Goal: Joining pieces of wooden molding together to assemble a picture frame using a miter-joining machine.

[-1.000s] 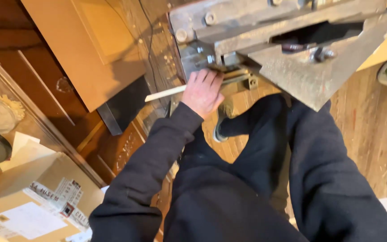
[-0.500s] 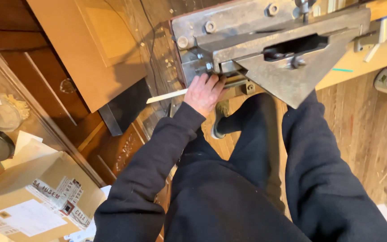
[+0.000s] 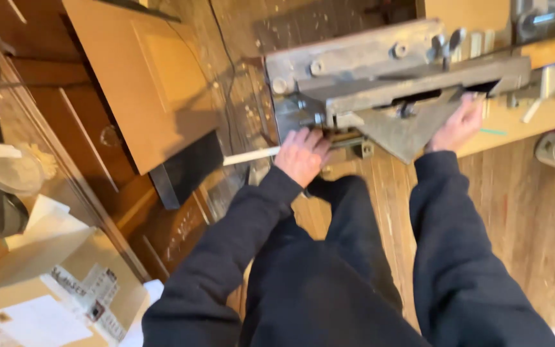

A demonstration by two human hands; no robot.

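- At the front of a worn grey metal cutting machine (image 3: 393, 83), mounted on a wooden bench (image 3: 515, 125), a person in a dark sweatshirt leans over with both bare hands on the work.
- Left hand (image 3: 302, 155): fingers curled together over the near end of a thin pale strip (image 3: 252, 155), pressing it against the machine's lower left edge. Whether the strip is pinched between the fingers or only pinned under the palm cannot be told.
- Right hand (image 3: 458, 125): fingers tucked up under the right side of the machine's triangular plate (image 3: 406, 128); what they clasp, if anything, is hidden by the metal.
- The strip runs out to the left from under the left hand, level and straight above the scuffed floorboards (image 3: 380, 186), its free end pointing toward a tan panel (image 3: 142, 77) leaning against dark cabinetry (image 3: 85, 135).
- Handling, as a judgement: the strip looks light and narrow, stiff enough to hold itself out unsupported, yet slender enough to flex or snap if levered from the far end. Best gripped close to the machine, where the left hand already sits, with fingers kept clear of the cutting edge.
- The machine itself appears heavy, rigid cast metal; it will not shift under hand pressure.
- Near left, a cardboard box (image 3: 46, 295) with paper labels sits beside a glass dish (image 3: 8, 170).
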